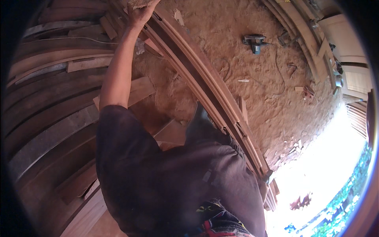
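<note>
My left hand [140,15] is stretched far forward to the top edge, which cuts off part of its fingers. They look closed round a rough, brown, fibrous clump [141,3], whose kind I cannot make out. Just beside this hand begins a stack of long grooved wooden pieces [197,81], running diagonally down to the right past my body. A bare forearm and a dark sleeve [122,126] lead back from the hand. No part of my right hand shows.
Many boards [51,118] lie piled along the left. On the brown dirt floor [189,23] are a teal and black power tool [256,44] with a cord, and wood scraps [294,147]. More timber [300,29] and pale panels [343,35] stand at the far right, above a bright opening.
</note>
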A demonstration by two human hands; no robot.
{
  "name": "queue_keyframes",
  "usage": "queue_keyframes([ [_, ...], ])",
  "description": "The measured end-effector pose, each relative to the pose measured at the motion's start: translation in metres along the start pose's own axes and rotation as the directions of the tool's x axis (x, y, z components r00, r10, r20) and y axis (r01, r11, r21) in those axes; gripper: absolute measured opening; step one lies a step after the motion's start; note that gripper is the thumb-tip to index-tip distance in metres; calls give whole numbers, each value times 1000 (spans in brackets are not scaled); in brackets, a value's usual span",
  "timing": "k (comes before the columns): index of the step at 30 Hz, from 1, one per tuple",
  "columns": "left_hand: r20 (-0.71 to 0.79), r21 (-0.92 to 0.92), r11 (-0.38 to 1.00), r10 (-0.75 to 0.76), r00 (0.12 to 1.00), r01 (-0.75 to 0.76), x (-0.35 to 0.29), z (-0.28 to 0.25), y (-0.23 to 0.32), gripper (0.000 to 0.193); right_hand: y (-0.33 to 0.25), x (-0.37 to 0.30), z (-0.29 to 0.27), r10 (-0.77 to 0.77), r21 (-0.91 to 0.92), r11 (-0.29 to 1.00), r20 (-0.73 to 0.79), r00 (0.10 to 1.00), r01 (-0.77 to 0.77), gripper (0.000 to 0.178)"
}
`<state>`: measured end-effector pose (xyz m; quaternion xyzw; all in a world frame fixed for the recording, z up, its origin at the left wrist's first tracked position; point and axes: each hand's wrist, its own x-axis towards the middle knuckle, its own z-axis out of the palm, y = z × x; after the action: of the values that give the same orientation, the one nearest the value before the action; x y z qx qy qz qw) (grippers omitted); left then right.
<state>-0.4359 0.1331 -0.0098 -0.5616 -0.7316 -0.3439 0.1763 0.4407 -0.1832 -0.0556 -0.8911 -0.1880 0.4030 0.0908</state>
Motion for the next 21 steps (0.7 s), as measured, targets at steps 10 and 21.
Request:
queue_keyframes([
  [10, 244, -220, 790, -523, 817, 572, -52, 58, -110, 61, -4, 11, 5, -33, 25, 999, 32, 999, 33, 29],
  [21, 374, -391, 306, -809, 454, 868, -196, -16, 73, 108, 7, 20, 16, -54, 116, 992, -2, 999, 54, 28],
])
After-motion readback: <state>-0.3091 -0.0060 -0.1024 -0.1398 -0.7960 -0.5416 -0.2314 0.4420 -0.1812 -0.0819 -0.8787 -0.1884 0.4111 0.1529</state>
